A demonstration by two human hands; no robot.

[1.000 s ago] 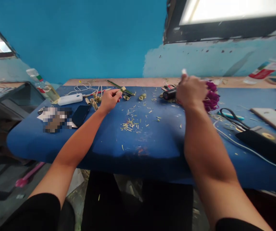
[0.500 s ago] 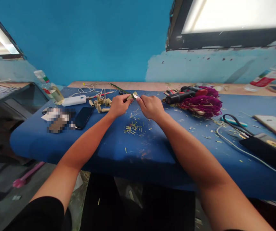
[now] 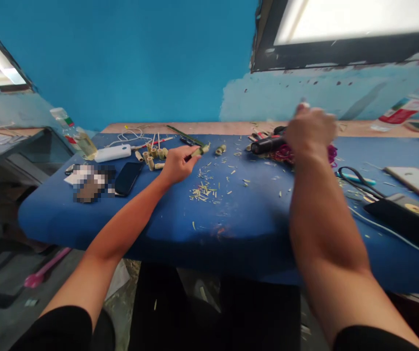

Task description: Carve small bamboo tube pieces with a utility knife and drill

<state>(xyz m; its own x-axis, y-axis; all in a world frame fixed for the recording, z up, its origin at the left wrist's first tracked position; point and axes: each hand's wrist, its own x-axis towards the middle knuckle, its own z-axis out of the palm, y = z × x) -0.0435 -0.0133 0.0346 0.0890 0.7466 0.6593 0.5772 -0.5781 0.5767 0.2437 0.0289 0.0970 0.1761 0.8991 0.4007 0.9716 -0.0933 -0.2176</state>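
Observation:
My left hand (image 3: 178,163) is closed around a short greenish bamboo piece (image 3: 202,149), whose cut end points to the right. Blurred by motion, my right hand (image 3: 310,127) is raised over a magenta yarn bundle (image 3: 332,155) and a black and red power drill (image 3: 268,145). Its fingers look closed, and a small pale tip sticks out above them, too smeared to name. Between the two hands a loose bamboo piece (image 3: 220,149) lies on the blue table (image 3: 238,214). Thin bamboo shavings (image 3: 202,191) are scattered in front of it.
Several cut bamboo tubes (image 3: 151,158) stand left of my left hand, near a black phone (image 3: 128,178), a white power bank (image 3: 113,153) and a bottle (image 3: 74,134). On the right are a dark case (image 3: 403,219), a pale phone (image 3: 414,184) and another bottle (image 3: 401,112).
My right hand has left the bamboo piece and swung right and up over the yarn and drill. A loose bamboo piece now shows where it was. My left hand has barely moved.

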